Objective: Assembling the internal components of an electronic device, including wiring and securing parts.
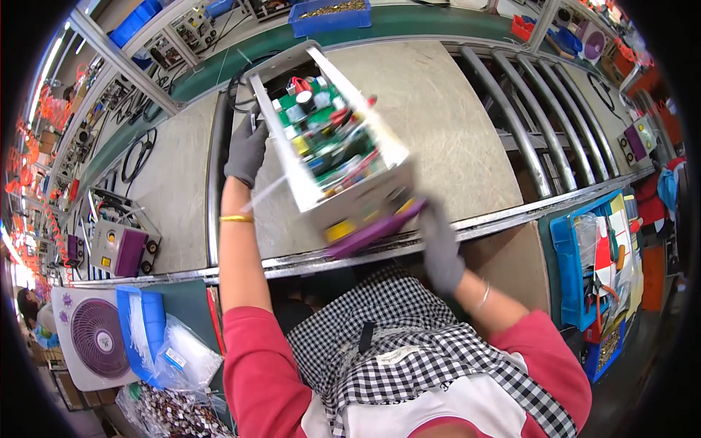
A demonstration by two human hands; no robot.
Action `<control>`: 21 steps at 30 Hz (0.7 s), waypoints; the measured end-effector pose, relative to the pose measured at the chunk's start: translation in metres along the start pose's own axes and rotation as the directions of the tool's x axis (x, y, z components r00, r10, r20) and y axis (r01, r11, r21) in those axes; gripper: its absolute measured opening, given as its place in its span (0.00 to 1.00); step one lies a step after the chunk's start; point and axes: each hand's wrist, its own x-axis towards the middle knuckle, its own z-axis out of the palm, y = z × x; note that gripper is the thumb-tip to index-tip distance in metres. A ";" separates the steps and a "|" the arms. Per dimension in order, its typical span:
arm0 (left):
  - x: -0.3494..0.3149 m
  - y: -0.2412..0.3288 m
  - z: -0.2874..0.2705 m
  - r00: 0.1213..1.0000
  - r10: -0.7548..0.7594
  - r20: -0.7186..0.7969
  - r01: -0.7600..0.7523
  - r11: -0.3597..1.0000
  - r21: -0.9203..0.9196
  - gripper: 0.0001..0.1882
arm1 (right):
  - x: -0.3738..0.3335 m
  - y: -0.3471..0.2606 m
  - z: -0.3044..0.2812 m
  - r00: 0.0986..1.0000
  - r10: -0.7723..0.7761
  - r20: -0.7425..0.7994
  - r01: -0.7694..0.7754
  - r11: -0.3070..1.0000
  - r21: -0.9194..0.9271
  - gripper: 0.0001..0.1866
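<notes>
An open electrical machine (pixel 332 139), with a green circuit board and wires between white side rails, is tilted on the conveyor bench in front of me. Its grey front with yellow labels and a purple lower edge (pixel 376 232) faces me, smeared by motion. My left hand (pixel 248 152), in a grey glove, grips the machine's left side near the back, its fingers partly hidden. On the front right corner, by the purple edge, my gloved right hand (pixel 440 248) is closed, though blurred. A pale strip (pixel 266 193) hangs near my left wrist.
Metal rollers (pixel 511 109) run to the right of the board. Another open machine (pixel 120 237) stands at left, above a purple fan (pixel 102 337) and a blue bin (pixel 142 332). A blue tray (pixel 577 270) of parts lies at right; a blue crate (pixel 328 23) is at the back.
</notes>
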 end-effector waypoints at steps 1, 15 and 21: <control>0.013 -0.003 -0.007 0.992 -0.050 0.116 0.068 0.985 -0.157 0.21 | -0.025 -0.002 0.003 0.951 -0.138 0.278 0.182 0.973 -0.139 0.28; -0.254 0.118 0.045 0.639 0.497 -0.587 -0.172 0.836 0.520 0.29 | 0.266 -0.014 0.081 0.819 -0.260 0.511 0.486 0.789 -0.377 0.23; -0.281 0.120 0.120 0.936 0.277 -0.217 -0.042 0.701 0.712 0.60 | 0.262 -0.013 0.080 0.862 -0.285 0.419 0.494 0.658 -0.569 0.21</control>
